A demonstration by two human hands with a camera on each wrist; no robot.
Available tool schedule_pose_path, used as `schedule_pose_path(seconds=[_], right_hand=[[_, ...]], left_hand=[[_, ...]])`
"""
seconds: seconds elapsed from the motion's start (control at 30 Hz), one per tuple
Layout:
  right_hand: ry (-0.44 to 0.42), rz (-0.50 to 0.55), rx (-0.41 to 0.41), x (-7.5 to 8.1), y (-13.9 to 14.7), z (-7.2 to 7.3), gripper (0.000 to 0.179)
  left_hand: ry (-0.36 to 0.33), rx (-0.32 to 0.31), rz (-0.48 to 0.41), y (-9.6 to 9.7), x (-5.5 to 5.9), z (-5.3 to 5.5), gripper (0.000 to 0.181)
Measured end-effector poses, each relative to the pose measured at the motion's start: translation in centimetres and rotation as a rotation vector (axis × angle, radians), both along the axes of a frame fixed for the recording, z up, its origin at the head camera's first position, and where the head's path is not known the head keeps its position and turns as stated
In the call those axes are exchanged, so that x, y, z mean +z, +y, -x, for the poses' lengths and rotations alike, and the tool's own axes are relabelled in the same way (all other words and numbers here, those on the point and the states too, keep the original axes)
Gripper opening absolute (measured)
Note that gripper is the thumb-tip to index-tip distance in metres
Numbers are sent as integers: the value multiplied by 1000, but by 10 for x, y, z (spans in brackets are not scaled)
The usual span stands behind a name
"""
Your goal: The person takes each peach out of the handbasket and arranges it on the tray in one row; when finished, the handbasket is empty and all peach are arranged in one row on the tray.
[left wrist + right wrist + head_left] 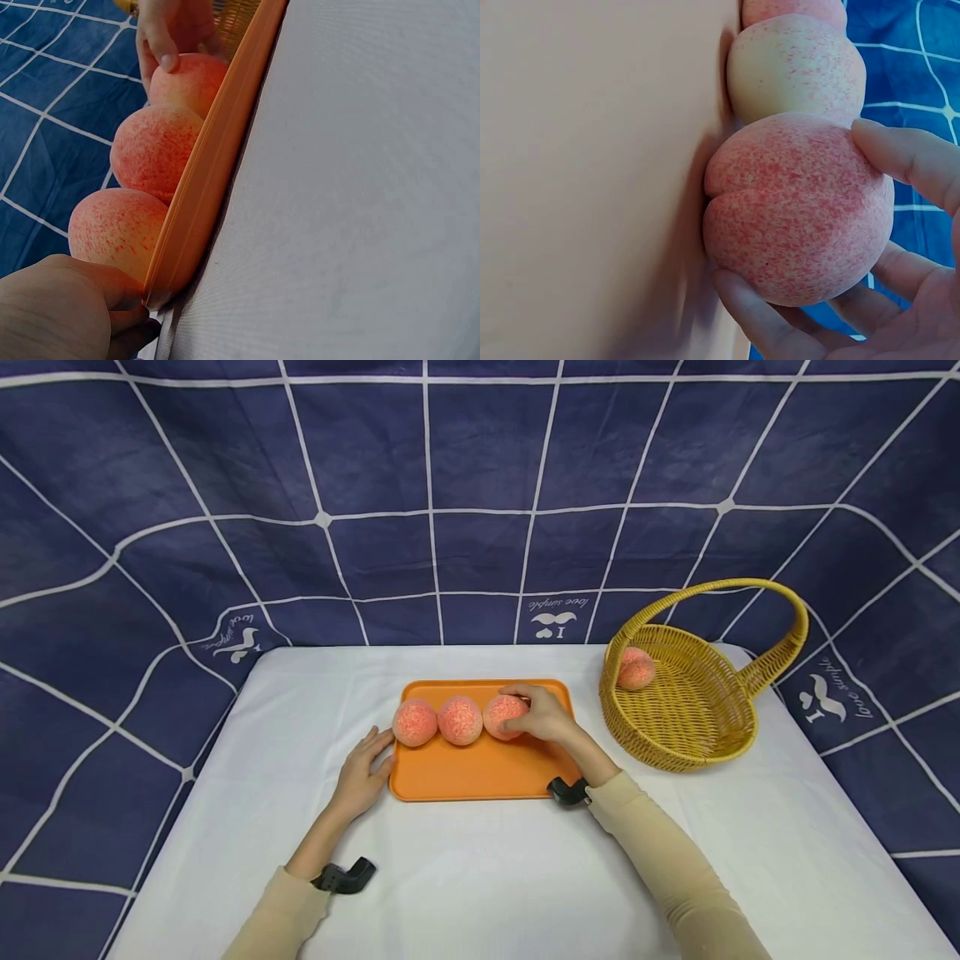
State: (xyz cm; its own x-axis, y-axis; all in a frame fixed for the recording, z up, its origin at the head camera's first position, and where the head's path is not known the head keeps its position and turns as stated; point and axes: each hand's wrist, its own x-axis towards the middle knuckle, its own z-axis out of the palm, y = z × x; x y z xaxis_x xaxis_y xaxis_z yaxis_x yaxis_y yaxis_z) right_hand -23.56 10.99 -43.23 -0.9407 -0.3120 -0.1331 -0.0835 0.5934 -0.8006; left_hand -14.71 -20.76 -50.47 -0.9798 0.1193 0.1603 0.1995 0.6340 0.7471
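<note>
The right hand [546, 717] grasps a round pink-and-cream speckled peach [501, 720], thumb on one side and fingers on the other, at the right end of a row of three; whether its full weight rests on the tray, I cannot tell. The left hand [360, 785] grasps nothing, its relaxed fingers lying against the left rim of a shallow rectangular orange tray [480, 772], beside the row's left peach [415, 722]. The middle peach [461, 721] sits between the two, all along the tray's far half.

Such round fruit would likely roll, so the held peach is best lowered straight and settled before the fingers spread evenly away, without shoving its neighbour; light left-hand contact should steady the tray.

Farther right, a yellow woven basket with a tall arched handle [678, 764] has another peach [636, 670] against its left wall, both on the white cloth-covered table [465, 877], with a navy white-gridded cloth [480, 452] behind
</note>
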Motion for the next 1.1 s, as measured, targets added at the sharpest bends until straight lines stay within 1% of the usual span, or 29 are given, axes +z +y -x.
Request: schedule_pose_path(seconds=[0.27,0.4,0.57,0.7,0.8,0.97,1.03,1.1], right_hand=[[5,-27,13,0,1,-2,64],[-5,-22,7,0,1,-3,65],[-30,23,9,0,5,-5,71],[-12,65,18,5,15,-11,73],[41,76,26,16,26,-21,71],[86,166,48,45,53,-44,68],[102,188,41,59,68,-52,67],[133,185,8,72,86,-58,65]], left_hand=[[-11,5,7,0,1,0,47],[-17,1,9,1,1,0,47],[-15,-2,3,1,0,0,47],[-16,-1,5,2,-1,1,46],[-15,-2,10,2,-1,1,46],[-12,-1,11,1,-1,1,46],[-13,0,13,1,-1,1,46],[-14,0,11,0,0,0,46]])
